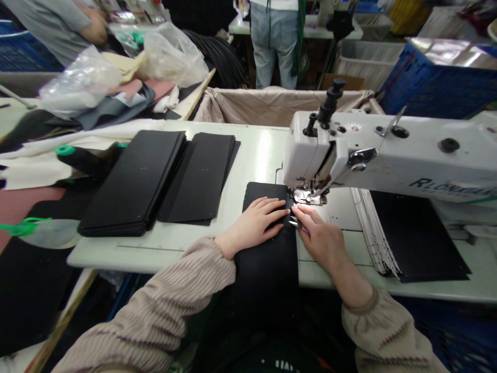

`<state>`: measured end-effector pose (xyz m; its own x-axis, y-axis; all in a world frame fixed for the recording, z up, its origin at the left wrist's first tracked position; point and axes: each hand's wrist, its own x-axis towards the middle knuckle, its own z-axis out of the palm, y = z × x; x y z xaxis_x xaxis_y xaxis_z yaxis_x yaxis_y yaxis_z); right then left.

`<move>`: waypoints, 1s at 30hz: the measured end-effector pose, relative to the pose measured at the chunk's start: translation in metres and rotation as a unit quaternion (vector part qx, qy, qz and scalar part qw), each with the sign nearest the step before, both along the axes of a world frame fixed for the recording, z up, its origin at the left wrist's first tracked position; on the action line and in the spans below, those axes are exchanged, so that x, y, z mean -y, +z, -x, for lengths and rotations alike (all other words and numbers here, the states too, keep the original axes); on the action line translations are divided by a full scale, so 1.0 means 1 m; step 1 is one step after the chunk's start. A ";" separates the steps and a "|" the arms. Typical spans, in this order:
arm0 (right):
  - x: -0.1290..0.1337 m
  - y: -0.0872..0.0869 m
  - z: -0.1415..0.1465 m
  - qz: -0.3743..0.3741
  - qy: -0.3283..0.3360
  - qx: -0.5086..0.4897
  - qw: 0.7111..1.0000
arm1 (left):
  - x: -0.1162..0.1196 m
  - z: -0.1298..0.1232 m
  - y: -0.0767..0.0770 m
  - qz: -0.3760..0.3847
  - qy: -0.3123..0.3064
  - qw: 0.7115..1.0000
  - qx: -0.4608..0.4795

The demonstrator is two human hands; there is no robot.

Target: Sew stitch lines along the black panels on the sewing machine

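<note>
A long black panel (267, 259), leather-like, lies under the sewing machine's presser foot (306, 197) along its right edge and hangs over the table's front edge. Flat on top of it rests my left hand (258, 224), fingers stretched out. My right hand (320, 233) is closed around small pointed snips (297, 224), whose tips stick out to the left. Its fingertips touch the panel's right edge just in front of the foot. The white sewing machine (388, 155) stands above and to the right of my hands.
Two stacks of black panels, a thicker one (132, 181) and a thinner one (198, 178), lie left. Another stack with pale edges (419, 233) sits right, below the machine arm. A black thread cone (83, 160) lies far left. Behind the table are a fabric-lined bin (272, 106) and other people.
</note>
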<state>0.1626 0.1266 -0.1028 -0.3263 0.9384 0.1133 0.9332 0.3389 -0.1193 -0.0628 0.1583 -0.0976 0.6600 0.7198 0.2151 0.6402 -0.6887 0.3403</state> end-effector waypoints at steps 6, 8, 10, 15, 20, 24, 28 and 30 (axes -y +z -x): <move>0.000 0.000 0.000 -0.004 0.001 0.002 1.000 | 0.000 0.000 -0.003 -0.007 0.003 1.000 0.011; 0.000 -0.001 0.000 -0.003 0.001 0.002 1.000 | 0.000 0.000 -0.004 -0.009 0.003 1.000 0.013; 0.000 -0.001 0.000 -0.002 0.002 0.003 1.000 | 0.000 0.001 -0.005 -0.013 0.003 1.000 0.011; 0.000 -0.001 0.000 -0.004 0.001 0.002 1.000 | 0.000 0.001 -0.005 -0.015 0.005 1.000 0.010; 0.000 -0.001 0.000 -0.006 0.003 0.000 1.000 | 0.000 0.001 -0.005 -0.017 0.005 1.000 0.008; 0.000 -0.001 -0.001 -0.006 0.004 -0.001 1.000 | 0.000 0.001 -0.004 -0.016 0.007 1.000 0.007; 0.000 -0.001 -0.002 -0.003 0.003 -0.004 1.000 | 0.000 0.001 -0.003 -0.013 0.010 1.000 0.007; 0.001 0.000 -0.002 -0.002 0.003 -0.006 1.000 | 0.000 0.001 -0.004 -0.012 0.012 1.000 0.008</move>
